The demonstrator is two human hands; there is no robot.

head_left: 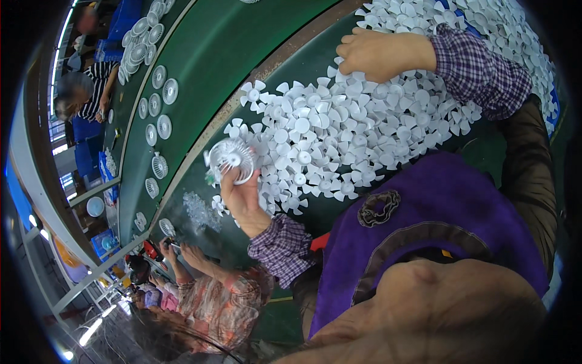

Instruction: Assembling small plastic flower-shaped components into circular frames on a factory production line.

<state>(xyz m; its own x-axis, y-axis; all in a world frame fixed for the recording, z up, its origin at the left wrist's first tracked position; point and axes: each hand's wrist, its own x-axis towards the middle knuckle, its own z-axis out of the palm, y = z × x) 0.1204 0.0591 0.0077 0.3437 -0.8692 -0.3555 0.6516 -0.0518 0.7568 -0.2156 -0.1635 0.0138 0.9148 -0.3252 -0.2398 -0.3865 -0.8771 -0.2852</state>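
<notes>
My left hand [244,199] is closed on a white round fan guard [229,151] with fine ribs, held above the left edge of the pile. A white bladed part shows partly behind the guard. Small white fan blades [303,125], each with several vanes around a hub, lie heaped on the green bench before me. Over the far part of this heap is my right hand [383,56]. Its fingers curl down and look closed; whatever they hold, if anything, is hidden.
Beyond a brown ledge runs a green conveyor belt [218,67] carrying several white round fan parts [163,126]. Small clear pieces [201,212] lie left of the heap. One co-worker in a patterned shirt [221,303] works close at left; another in stripes [100,88] stands across the belt.
</notes>
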